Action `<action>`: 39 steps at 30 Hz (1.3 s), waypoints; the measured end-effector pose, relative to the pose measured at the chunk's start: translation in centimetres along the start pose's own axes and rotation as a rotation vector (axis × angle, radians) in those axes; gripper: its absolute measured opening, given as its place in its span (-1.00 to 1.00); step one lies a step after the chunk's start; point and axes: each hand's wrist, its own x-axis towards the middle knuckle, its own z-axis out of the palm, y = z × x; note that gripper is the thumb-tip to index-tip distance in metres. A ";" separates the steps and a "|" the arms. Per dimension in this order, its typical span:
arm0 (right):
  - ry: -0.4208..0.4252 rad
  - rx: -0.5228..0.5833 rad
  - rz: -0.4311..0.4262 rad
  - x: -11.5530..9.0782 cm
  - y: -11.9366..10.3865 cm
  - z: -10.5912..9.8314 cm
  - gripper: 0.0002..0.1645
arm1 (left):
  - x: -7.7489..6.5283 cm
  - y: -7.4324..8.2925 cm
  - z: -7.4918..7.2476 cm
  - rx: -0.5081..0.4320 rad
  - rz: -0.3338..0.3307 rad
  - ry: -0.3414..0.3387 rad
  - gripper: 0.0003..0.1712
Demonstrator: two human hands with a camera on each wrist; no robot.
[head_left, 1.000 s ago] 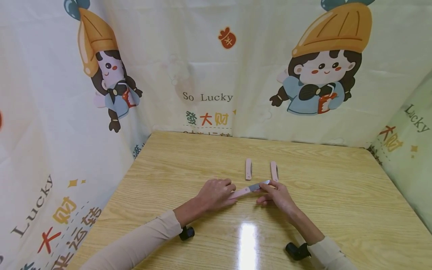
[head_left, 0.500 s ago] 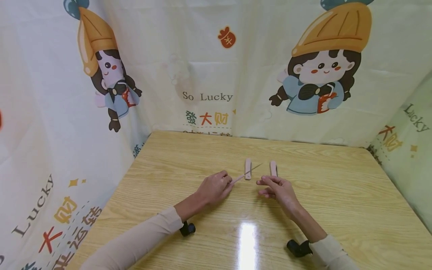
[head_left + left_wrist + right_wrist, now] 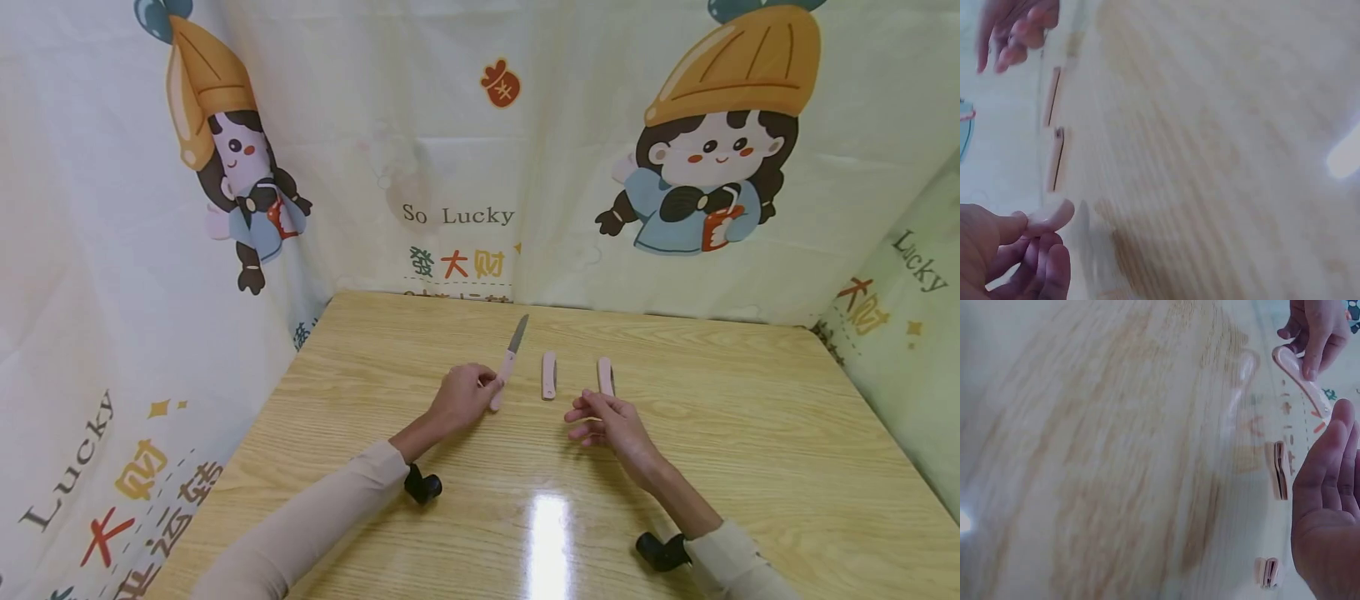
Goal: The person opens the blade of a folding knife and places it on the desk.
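Observation:
My left hand pinches the pink handle of an unfolded folding knife; its grey blade points toward the back of the table. In the left wrist view the handle end sticks out past the thumb. Two folded pink knives lie to the right of it, a nearer-left one and a right one. My right hand is relaxed and holds nothing, just in front of the right folded knife and covering its near end. Both folded knives also appear in the right wrist view, the closer one beside my fingers.
The wooden table reaches back to a cream curtain printed with cartoon figures. Black wrist cameras hang below each forearm, the left one and the right one. Light glares off the table front.
The right hand has let go of the blade. The left hand has carried the unfolded knife leftward and turned it so the blade points to the back. The folded knives have stayed put.

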 end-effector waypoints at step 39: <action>0.012 -0.175 -0.056 -0.4 0.6 0.7 -0.60 | 2.4 -1.6 0.5 0.119 -0.116 0.147 -0.62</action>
